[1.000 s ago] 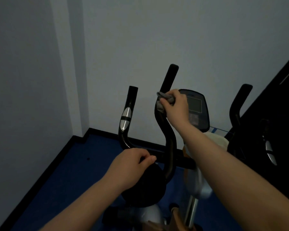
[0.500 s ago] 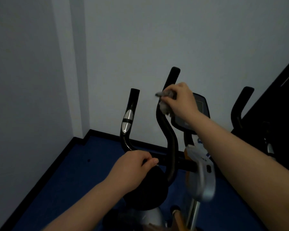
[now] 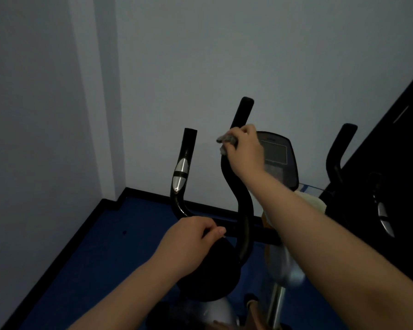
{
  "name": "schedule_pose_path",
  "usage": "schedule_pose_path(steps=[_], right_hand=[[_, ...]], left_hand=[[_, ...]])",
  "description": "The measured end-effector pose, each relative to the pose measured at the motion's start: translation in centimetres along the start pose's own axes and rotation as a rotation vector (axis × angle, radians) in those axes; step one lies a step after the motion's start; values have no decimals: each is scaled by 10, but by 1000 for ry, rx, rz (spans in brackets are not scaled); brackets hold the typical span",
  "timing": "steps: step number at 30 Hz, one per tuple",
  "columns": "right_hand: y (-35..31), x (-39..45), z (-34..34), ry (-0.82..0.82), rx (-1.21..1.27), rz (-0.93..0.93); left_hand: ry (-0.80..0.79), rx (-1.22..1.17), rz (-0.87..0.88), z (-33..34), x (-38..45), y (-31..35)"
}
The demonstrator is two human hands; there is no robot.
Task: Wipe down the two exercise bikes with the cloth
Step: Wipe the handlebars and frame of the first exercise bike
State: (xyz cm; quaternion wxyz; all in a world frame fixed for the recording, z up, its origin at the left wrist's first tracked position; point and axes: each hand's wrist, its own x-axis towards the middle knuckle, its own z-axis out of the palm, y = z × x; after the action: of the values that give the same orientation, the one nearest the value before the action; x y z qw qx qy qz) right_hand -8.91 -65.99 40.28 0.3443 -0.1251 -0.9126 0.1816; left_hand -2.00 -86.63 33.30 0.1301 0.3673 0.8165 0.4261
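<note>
Hands at work on the near exercise bike (image 3: 244, 225): right hand (image 3: 244, 153) gripping the grey cloth (image 3: 225, 141) around the upper right handlebar (image 3: 242, 115), left hand (image 3: 191, 241) curled on the crossbar (image 3: 255, 232). Cloth likely soft, light, best bunched in the palm. Second bike (image 3: 339, 148) just beside, at right. No containers in view.

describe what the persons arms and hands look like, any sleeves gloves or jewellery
Both forearms are bare as far as the frame shows: no sleeves in view. The left hand and right hand wear no gloves, and no rings, watch or wristband show. The dim light hides finer detail.
</note>
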Motion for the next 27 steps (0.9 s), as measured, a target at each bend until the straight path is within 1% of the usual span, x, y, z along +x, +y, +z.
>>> schedule_pose_path(steps=[2, 3, 6, 8, 10, 11, 12, 13, 14, 15, 17, 18, 19, 21, 24, 25, 26, 27], right_hand=[[3, 13, -10, -88, -47, -22], [2, 23, -19, -84, -72, -39], [-4, 45, -37, 77, -148, -173], [-7, 41, -33, 143, -190, -263], [-2, 28, -24, 178, -170, -266], [1, 22, -19, 152, -153, -237], [3, 18, -15, 94, -154, -214], [3, 17, -14, 27, -175, -216], [0, 19, -15, -6, -190, -237], [-4, 25, -19, 14, -187, -271], [-12, 40, -28, 130, -179, -322], [-15, 47, -32, 176, -201, -322], [-16, 51, -34, 187, -247, -304], [-17, 50, -29, 100, -412, -256], [-21, 35, -7, -180, -587, -259], [-22, 34, -5, -211, -583, -267], [-24, 37, -6, -192, -548, -277], [-25, 43, -11, -135, -503, -290]], left_hand=[[0, 8, 2, 0, 0, 0], [-3, 12, 3, 0, 0, 0], [-1, 7, 0, 0, 0, 0], [7, 2, -2, 1, 0, -1], [13, 6, 1, 2, 0, -3], [17, 10, 2, 2, 0, -3], [22, 14, 4, 2, 0, -3], [26, 13, 4, 2, 0, -4], [28, 7, 2, 2, 1, -4], [26, 2, -1, 3, 1, -4], [18, 0, -6, 3, 1, -4], [16, -3, -9, 3, 1, -4], [16, -6, -14, 3, 1, -4], [10, -10, -22, 2, 0, -2], [5, 13, -21, 1, -1, -1], [4, 20, -19, 1, -2, -1], [6, 28, -15, 1, -2, -2], [7, 38, -10, 1, -1, -2]])
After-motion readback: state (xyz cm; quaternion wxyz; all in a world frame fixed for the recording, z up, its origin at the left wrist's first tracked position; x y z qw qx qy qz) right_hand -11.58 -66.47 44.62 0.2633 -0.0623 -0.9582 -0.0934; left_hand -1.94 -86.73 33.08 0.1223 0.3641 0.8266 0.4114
